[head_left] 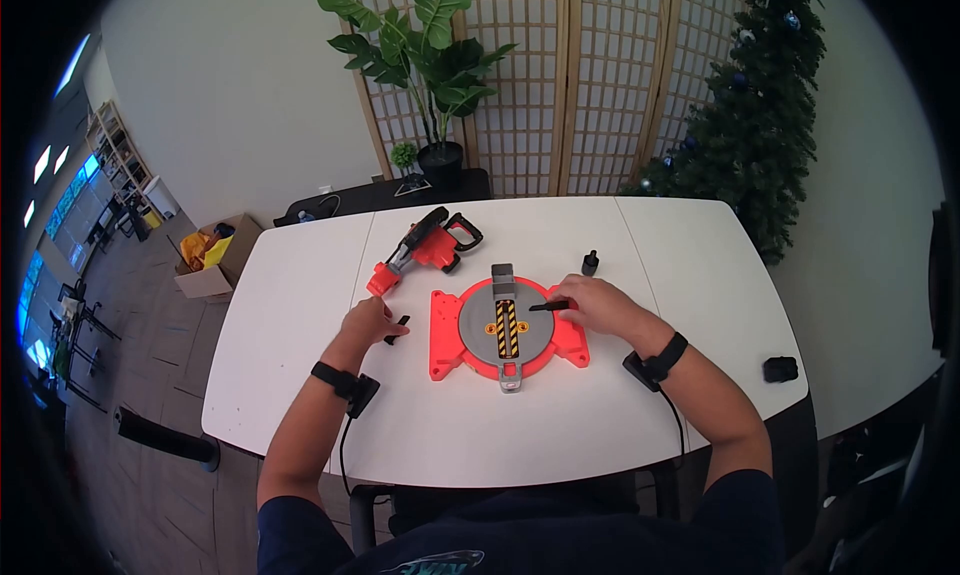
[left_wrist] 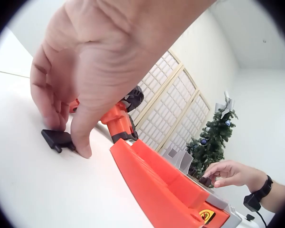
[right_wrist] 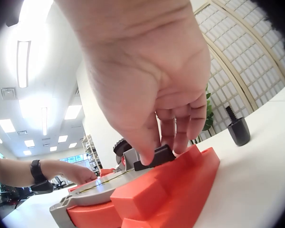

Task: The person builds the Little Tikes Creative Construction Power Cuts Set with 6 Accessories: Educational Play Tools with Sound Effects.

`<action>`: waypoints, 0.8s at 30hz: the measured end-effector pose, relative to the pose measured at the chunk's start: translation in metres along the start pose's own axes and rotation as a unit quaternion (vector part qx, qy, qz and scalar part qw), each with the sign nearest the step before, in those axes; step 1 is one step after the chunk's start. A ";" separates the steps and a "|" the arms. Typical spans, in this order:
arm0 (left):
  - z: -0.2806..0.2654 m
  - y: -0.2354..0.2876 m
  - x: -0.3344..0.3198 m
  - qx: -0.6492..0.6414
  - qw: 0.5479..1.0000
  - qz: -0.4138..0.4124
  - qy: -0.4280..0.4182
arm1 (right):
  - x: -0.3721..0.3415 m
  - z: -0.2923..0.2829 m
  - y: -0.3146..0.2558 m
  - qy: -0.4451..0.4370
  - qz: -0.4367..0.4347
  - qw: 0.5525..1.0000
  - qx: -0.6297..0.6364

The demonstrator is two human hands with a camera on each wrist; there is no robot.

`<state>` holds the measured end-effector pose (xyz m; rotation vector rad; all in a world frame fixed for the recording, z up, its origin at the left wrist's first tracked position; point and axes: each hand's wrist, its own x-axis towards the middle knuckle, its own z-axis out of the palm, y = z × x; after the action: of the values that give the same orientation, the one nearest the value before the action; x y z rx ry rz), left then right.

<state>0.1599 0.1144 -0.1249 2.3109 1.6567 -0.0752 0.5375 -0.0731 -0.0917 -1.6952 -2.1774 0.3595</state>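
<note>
You have the red-and-grey base lying flat at the middle of the white table, with its striped strip uncovered. Your right hand pinches a flat black part between thumb and fingertips above the base's right side; whether that part touches the base, you cannot tell from here. Left of the base, your left hand has its thumb and fingers curled close about a small black piece, on or just over the tabletop. As far as the views show, the work looks to be at an early stage: the base sits upright and within reach, but neither held part appears fixed to it. The toy saw lies well apart, far and left, unattached, and the black threaded knob stands loose on the far right, so joining these seems left to do.
</note>
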 end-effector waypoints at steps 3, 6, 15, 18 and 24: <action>-0.002 0.002 0.001 -0.020 1.000 0.003 -0.023 | -0.002 -0.007 -0.008 0.012 0.025 0.999 0.024; -0.008 0.011 -0.003 -0.026 0.999 0.014 -0.041 | -0.004 -0.018 -0.021 0.001 0.035 0.999 0.024; -0.028 0.054 -0.030 -0.210 0.971 0.113 0.015 | -0.001 -0.018 -0.040 0.043 -0.016 0.996 0.070; -0.032 0.076 -0.036 -0.338 0.925 0.171 -0.019 | 0.004 -0.024 -0.062 0.042 -0.016 0.991 0.124; -0.048 0.117 -0.056 -0.472 0.838 0.254 -0.102 | 0.016 -0.021 -0.079 0.026 0.003 0.948 0.317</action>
<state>0.2443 0.0416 -0.0427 1.7545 0.6473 0.4827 0.4735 -0.0778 -0.0385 -1.3203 -1.7450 0.8930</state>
